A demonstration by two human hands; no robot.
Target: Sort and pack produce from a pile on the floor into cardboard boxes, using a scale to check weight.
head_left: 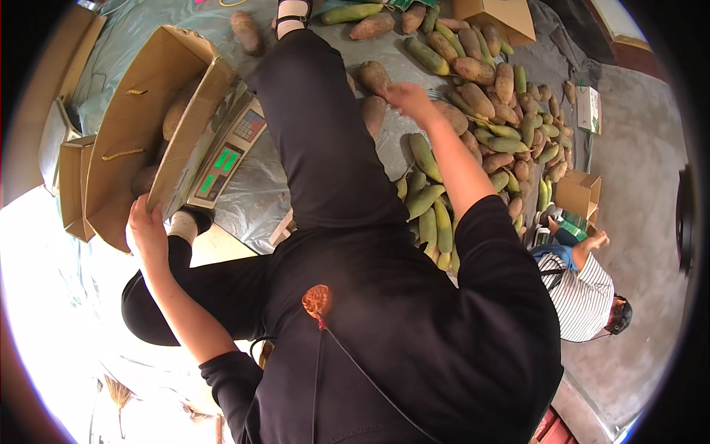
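From where I stand, the brown oblong vegetable (374, 77) is located right of the extended leg (318, 140), long axis oblique, far end directed forward-left. The right hand (411, 102) meets its near end (fingers curled; grip cannot be confirmed); the left hand (146, 231) pinches the cardboard box (122, 122) at its rim.

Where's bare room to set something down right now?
Bare sheet shows between the scale and the right leg. Grey floor lies open at far right, beyond the small carton. It's crowded right of the right hand, in the vegetable pile.
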